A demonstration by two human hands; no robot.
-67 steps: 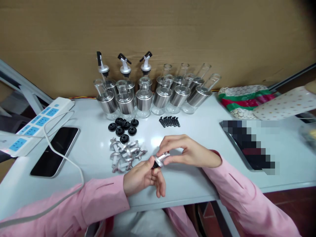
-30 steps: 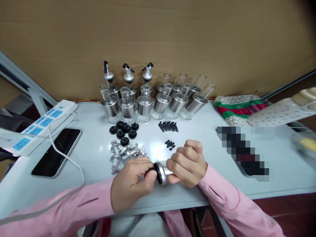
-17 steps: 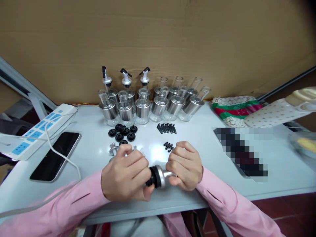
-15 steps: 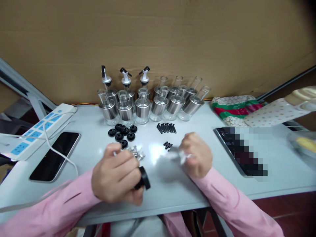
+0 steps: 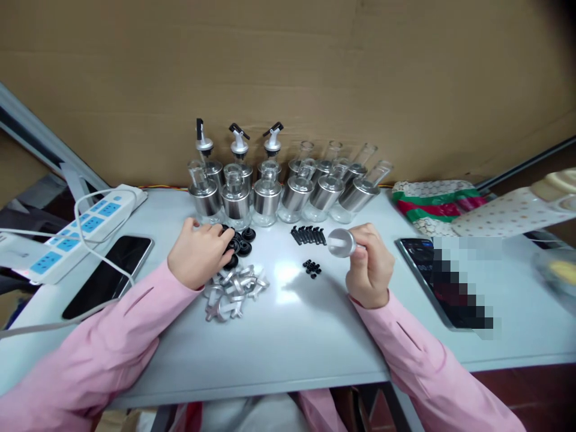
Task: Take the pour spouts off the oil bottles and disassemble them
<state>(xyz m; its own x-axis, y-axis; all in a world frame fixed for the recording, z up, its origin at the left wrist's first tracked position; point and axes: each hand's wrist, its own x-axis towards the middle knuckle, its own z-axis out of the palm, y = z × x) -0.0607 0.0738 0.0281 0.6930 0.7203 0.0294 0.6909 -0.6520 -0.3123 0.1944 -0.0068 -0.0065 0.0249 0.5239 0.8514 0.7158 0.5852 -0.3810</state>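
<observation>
My right hand point(image 5: 369, 264) is closed on a silver spout part point(image 5: 341, 243), its round underside facing the camera. My left hand point(image 5: 198, 252) reaches over the pile of round black stoppers point(image 5: 245, 248); its fingertips touch the pile, and whether they grip one is hidden. Silver spout parts point(image 5: 236, 288) lie heaped just in front of that hand. Between the hands are a row of black levers point(image 5: 308, 235) and a small cluster of tiny black pieces point(image 5: 312, 268).
Glass bottles with steel bands point(image 5: 267, 198) stand behind, three with spouts fitted. At left are a power strip point(image 5: 85, 231), a white cable and a phone point(image 5: 110, 276). Another phone point(image 5: 423, 270), a patterned bag point(image 5: 436, 201) and a dotted bottle point(image 5: 499, 213) lie at right.
My left hand has moved up and away from the front, and the black part it held no longer shows. My right hand has shifted slightly up and right, still holding the silver part.
</observation>
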